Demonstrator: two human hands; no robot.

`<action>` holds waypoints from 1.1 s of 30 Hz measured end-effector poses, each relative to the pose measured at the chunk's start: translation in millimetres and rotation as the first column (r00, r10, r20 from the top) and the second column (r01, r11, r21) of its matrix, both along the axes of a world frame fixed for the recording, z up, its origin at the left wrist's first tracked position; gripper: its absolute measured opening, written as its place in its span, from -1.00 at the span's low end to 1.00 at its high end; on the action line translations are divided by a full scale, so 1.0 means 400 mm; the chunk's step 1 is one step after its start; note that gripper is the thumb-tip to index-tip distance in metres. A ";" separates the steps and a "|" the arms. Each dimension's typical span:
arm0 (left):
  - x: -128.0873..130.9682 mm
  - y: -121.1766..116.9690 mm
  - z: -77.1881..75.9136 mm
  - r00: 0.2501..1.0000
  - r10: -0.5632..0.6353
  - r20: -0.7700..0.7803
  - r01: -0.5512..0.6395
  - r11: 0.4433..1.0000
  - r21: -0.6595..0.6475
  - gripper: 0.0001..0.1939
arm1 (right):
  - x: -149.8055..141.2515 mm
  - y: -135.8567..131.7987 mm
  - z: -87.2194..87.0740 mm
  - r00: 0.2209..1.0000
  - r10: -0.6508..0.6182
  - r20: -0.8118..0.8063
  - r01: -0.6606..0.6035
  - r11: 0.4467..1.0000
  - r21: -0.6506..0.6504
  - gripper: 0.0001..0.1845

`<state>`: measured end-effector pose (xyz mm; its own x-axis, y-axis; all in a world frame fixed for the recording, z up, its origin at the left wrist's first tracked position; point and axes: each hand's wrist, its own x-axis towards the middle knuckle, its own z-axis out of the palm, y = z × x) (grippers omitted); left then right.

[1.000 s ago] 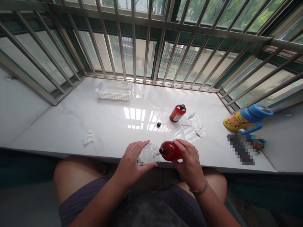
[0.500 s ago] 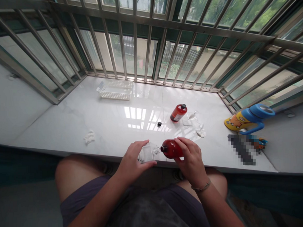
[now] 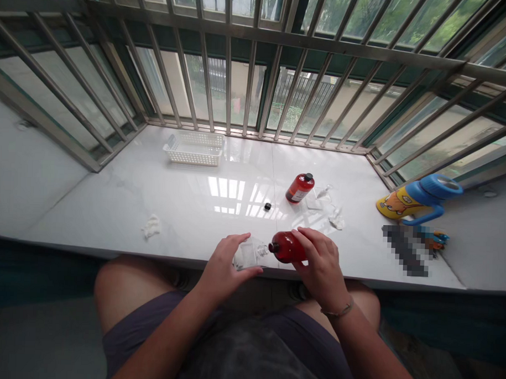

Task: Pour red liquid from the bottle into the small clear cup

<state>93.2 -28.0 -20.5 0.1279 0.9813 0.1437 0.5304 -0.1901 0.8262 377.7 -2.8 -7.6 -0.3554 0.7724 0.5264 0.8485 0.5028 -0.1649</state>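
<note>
My left hand (image 3: 228,260) is closed around a small clear bottle (image 3: 247,254), its neck pointing right. In my right hand (image 3: 320,263) lies an uncapped red bottle (image 3: 287,247), tipped on its side with the dark mouth facing left. The two mouths are close together, and whether they touch I cannot tell. Any liquid passing between them is too small to make out. Beyond the hands, a small black cap (image 3: 268,206) lies on the white ledge (image 3: 186,204).
A second red bottle (image 3: 300,188) with a black cap stands beside a clear flat piece (image 3: 314,200) and crumpled tissue (image 3: 337,219). More tissue (image 3: 151,227) lies left. A white basket (image 3: 194,150) sits near the window bars; a yellow-and-blue flask (image 3: 418,199) is at right.
The view has shifted very slightly. Both hands keep their hold on the two bottles, in nearly the same pose.
</note>
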 end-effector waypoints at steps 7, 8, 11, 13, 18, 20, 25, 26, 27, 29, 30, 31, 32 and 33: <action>0.000 0.002 -0.013 1.000 0.015 -0.002 -0.015 1.000 -0.013 -0.21 | -0.001 0.000 0.006 1.000 0.000 0.006 0.000 1.000 -0.003 -0.30; 0.001 0.002 -0.014 1.000 0.018 -0.002 -0.018 1.000 -0.016 -0.21 | -0.001 0.000 0.006 1.000 0.001 0.007 -0.001 1.000 -0.003 -0.30; 0.002 0.002 -0.017 1.000 0.014 0.007 -0.014 1.000 -0.028 -0.21 | -0.001 0.000 0.006 1.000 0.001 0.009 0.000 1.000 -0.003 -0.30; 0.003 0.002 -0.016 1.000 0.004 0.016 -0.003 0.999 -0.038 -0.21 | 0.000 0.000 0.005 1.000 -0.001 0.010 0.001 1.000 -0.003 -0.30; 0.003 0.001 -0.011 1.000 -0.008 0.026 0.009 0.999 -0.050 -0.22 | 0.000 -0.002 0.004 1.000 -0.004 0.020 0.005 1.000 -0.013 -0.29; 0.004 0.001 -0.009 1.000 -0.008 0.028 0.009 0.999 -0.053 -0.22 | 0.000 -0.003 0.004 1.000 -0.004 0.023 0.004 1.000 -0.013 -0.28; 0.004 0.001 -0.008 0.999 0.000 0.035 0.002 0.999 -0.041 -0.22 | -0.001 -0.003 0.008 1.000 -0.001 0.030 0.001 1.000 -0.014 -0.28; 0.004 0.001 -0.008 0.999 0.000 0.036 0.001 0.999 -0.039 -0.22 | -0.001 -0.003 0.009 0.999 -0.001 0.033 0.001 1.000 -0.013 -0.29; 0.004 0.001 -0.009 0.999 0.000 0.036 0.002 0.999 -0.039 -0.22 | -0.002 -0.003 0.010 0.999 -0.001 0.036 0.001 1.000 -0.012 -0.30; 0.005 0.002 -0.010 0.999 0.000 0.036 0.001 0.999 -0.041 -0.22 | -0.002 -0.004 0.012 0.999 -0.002 0.043 0.002 1.000 -0.011 -0.32; 0.005 0.002 -0.011 0.999 0.000 0.037 0.001 0.999 -0.042 -0.22 | -0.003 -0.004 0.012 0.999 -0.002 0.046 0.002 1.000 -0.011 -0.33; 0.005 0.002 -0.012 0.999 0.001 0.038 0.001 0.999 -0.043 -0.22 | -0.003 -0.004 0.013 0.999 -0.002 0.048 0.002 1.000 -0.010 -0.33; 0.005 0.002 -0.012 0.999 0.002 0.039 0.000 0.999 -0.045 -0.22 | -0.003 -0.004 0.013 0.999 -0.002 0.048 0.003 1.000 -0.010 -0.33; 0.006 0.002 -0.012 0.999 0.002 0.042 0.000 0.999 -0.046 -0.22 | -0.003 -0.005 0.013 0.999 -0.003 0.048 0.003 1.000 -0.007 -0.33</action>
<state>95.4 -27.0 -25.5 0.1213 0.9872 0.1037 0.4954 -0.1508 0.8555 376.6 -4.6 -2.3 -0.3778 0.7772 0.5032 0.8569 0.4994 -0.1280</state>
